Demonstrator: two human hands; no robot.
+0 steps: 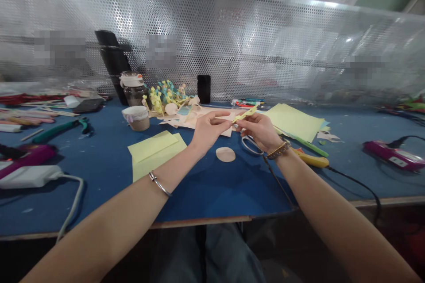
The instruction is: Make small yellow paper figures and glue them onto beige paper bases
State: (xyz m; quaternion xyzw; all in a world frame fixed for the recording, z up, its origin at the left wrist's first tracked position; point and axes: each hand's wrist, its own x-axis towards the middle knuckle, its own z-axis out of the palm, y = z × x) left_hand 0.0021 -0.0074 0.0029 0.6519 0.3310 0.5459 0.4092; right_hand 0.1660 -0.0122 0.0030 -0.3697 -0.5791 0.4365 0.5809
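My left hand [210,130] and my right hand [259,129] meet above the middle of the blue table. Between their fingertips is a small yellow paper piece [246,114], pinched by both hands. Below them a round cream paper disc [226,154] lies flat. Yellow-green paper sheets [156,150] are to the left, under my left forearm's far side. Behind my hands lie cream paper sheets and cut pieces [186,119]. Scissors [251,145], partly hidden by my right hand, rest beside it.
A cup [137,118], lidded jar [133,90], black bottle [113,62] and phone [203,88] stand behind. Yellow paper [295,120] and a yellow corded tool [312,159] lie right; green pliers [59,130] and a white adapter [29,176] left.
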